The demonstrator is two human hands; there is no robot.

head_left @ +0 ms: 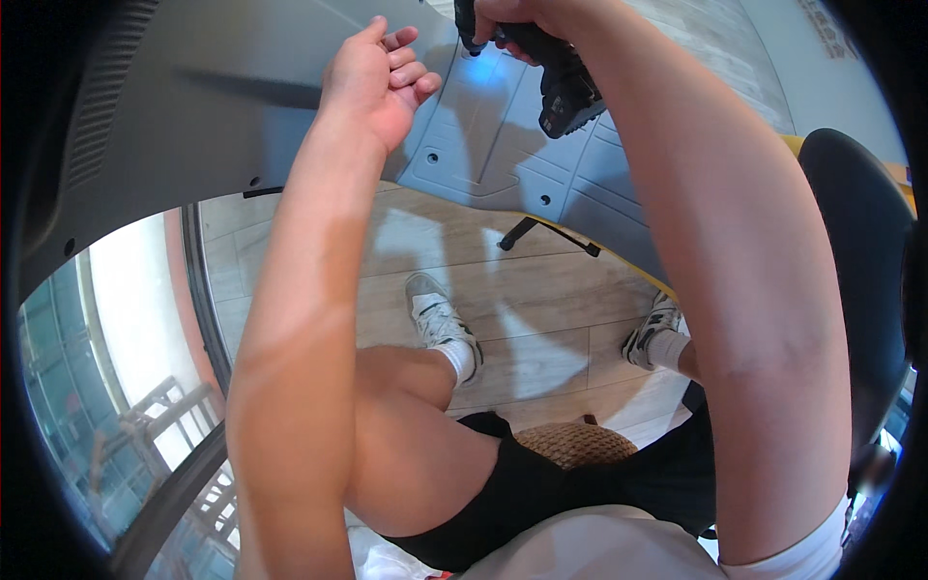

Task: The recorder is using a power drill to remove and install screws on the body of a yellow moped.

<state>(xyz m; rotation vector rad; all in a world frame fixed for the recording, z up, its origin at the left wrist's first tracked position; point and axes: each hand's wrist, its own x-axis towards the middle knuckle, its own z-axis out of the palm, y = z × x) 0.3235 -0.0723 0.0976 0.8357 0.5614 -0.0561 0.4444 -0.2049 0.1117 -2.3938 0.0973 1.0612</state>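
Note:
My right hand (530, 14) is wrapped round the grip of a black cordless drill (568, 95) at the top middle. Its nose points down at a grey moulded footboard (503, 145), and a small blue-white light glows on the surface beneath it. Whether the tip touches a screw is too small to tell. Left of the drill, my left hand (382, 77) hovers over the edge of the footboard and the larger grey body panel (232, 87). Its fingers are curled toward the palm, with the thumb stretched out; anything inside them is hidden.
Dark screw holes (545, 200) dot the footboard's near edge. Below it, a black kickstand-like leg (517, 234) reaches over the wooden floor (522, 290). A black seat-like shape (851, 261) stands at right. My shoes (440, 319) are under the panel, and I sit on a woven seat (577, 445).

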